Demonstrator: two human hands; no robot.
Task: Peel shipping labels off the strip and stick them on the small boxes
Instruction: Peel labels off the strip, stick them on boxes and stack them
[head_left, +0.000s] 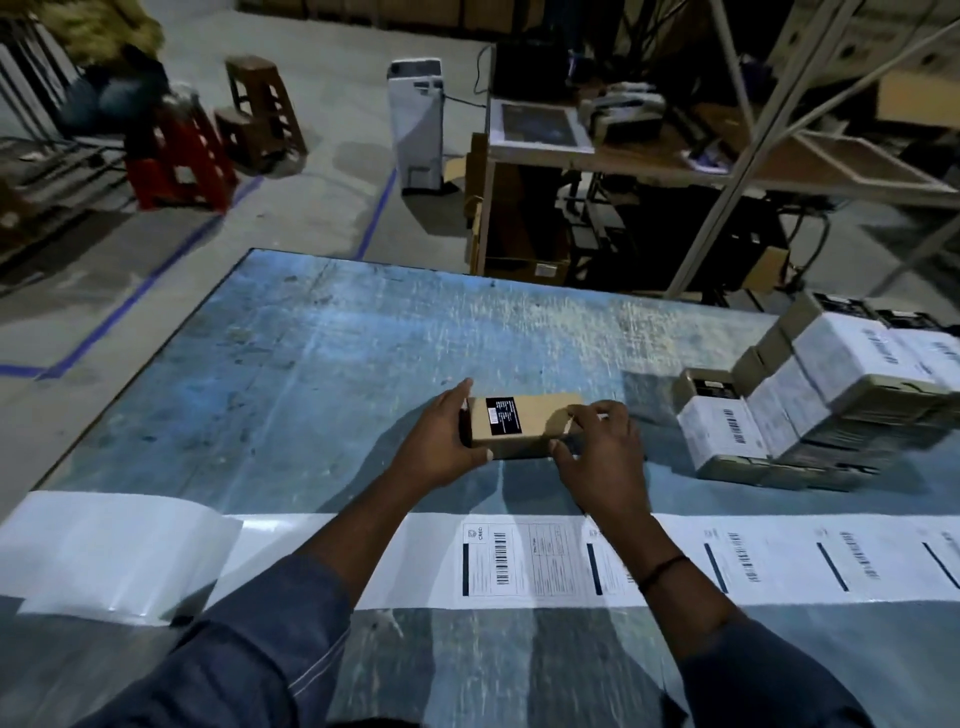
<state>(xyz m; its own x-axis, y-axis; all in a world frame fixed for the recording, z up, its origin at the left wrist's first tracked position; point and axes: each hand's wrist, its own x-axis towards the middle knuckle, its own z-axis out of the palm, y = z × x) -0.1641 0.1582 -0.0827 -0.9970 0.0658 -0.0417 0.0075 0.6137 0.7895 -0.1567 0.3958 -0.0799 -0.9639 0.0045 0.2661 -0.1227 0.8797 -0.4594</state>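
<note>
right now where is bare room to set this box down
Bare tabletop left of the left hand and beyond the box. Crowded at right by the stack of labelled boxes. The label strip covers the near band.

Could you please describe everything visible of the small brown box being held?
The small brown box looks like plain cardboard, oblong, top face up, long side running left to right, low over the blue table. A black label with white print sits on its top's left part; nothing else is stuck there. The left hand holds its left end; the right hand pinches its right end.
</note>
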